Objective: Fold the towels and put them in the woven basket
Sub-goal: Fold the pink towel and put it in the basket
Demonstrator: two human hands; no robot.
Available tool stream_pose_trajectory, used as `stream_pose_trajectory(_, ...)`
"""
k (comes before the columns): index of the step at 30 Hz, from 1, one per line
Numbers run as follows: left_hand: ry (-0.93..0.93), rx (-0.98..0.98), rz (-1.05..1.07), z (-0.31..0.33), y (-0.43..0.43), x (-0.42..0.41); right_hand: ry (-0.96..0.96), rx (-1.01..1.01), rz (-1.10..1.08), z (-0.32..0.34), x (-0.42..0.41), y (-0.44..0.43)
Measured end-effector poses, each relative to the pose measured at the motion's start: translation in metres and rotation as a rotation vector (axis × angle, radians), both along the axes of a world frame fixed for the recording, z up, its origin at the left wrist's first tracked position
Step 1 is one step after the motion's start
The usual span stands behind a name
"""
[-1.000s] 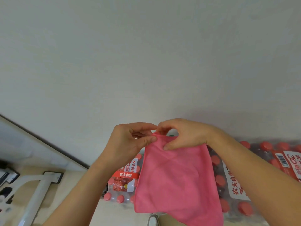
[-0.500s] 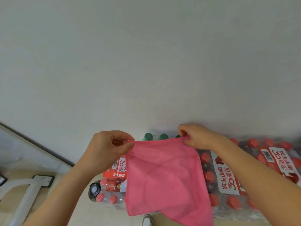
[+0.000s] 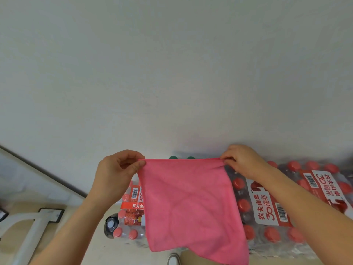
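Pink towel [image 3: 191, 203], lower centre: top corners pinched by left hand [image 3: 116, 173] and right hand [image 3: 242, 159], arms raised, cloth hanging.

Plain pink towel [image 3: 191, 203] against a pale grey-white wall [image 3: 172, 73].
The towel is one even pink with no print. The clear packs [image 3: 277, 247] behind it show coral-red caps [image 3: 243, 204] and red-and-white labels [image 3: 267, 209] with red lettering and black barcodes. Two green caps [image 3: 172, 157] sit at the back. The floor [image 3: 114, 253] is beige, the frame [image 3: 30, 240] on it is white, and a dark strip [image 3: 44, 172] runs along the base of the wall.
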State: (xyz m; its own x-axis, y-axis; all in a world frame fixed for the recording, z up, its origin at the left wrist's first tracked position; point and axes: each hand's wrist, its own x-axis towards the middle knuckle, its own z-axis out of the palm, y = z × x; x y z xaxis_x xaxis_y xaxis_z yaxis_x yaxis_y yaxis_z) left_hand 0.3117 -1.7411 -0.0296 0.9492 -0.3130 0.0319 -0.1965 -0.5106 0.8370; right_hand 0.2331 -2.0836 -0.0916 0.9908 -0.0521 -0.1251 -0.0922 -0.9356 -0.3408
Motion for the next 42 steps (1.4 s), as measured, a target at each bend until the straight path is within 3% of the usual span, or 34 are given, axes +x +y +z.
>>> stream_pose_trajectory(4,-0.078,-0.007,0.023,0.007,0.001,-0.004,-0.039,0.001,-0.014,0.003,-0.012,0.003)
stream_pose_trajectory(11,-0.190,-0.093,0.016,0.029,-0.003,-0.010,-0.074,-0.186,0.034,0.042,-0.037,-0.007)
stream_pose_trajectory(15,-0.281,-0.123,-0.016,0.044,-0.014,-0.011,-0.127,-0.185,-0.085,0.081,-0.068,-0.014)
stream_pose_trajectory(17,-0.321,-0.136,-0.043,0.050,-0.023,-0.010,-0.204,-0.050,-0.242,0.100,-0.085,-0.017)
stream_pose_trajectory(22,-0.333,-0.210,-0.097,0.065,-0.051,-0.008,-0.475,0.576,-0.569,0.141,-0.120,-0.018)
stream_pose_trajectory(28,-0.323,-0.259,-0.211,0.070,-0.097,-0.016,-0.691,0.960,-0.739,0.167,-0.162,-0.027)
stream_pose_trajectory(30,-0.334,-0.173,-0.264,0.067,-0.116,-0.015,-0.724,0.932,-0.804,0.167,-0.168,-0.037)
stream_pose_trajectory(33,-0.303,-0.123,-0.296,0.065,-0.149,-0.013,-0.802,0.725,-0.877,0.171,-0.171,-0.050)
stream_pose_trajectory(37,-0.213,-0.366,-0.267,0.077,-0.181,-0.019,-0.928,0.638,-0.882,0.181,-0.171,-0.067)
stream_pose_trajectory(42,-0.294,-0.517,-0.220,0.090,-0.185,-0.035,-0.960,0.685,-0.766,0.190,-0.181,-0.087)
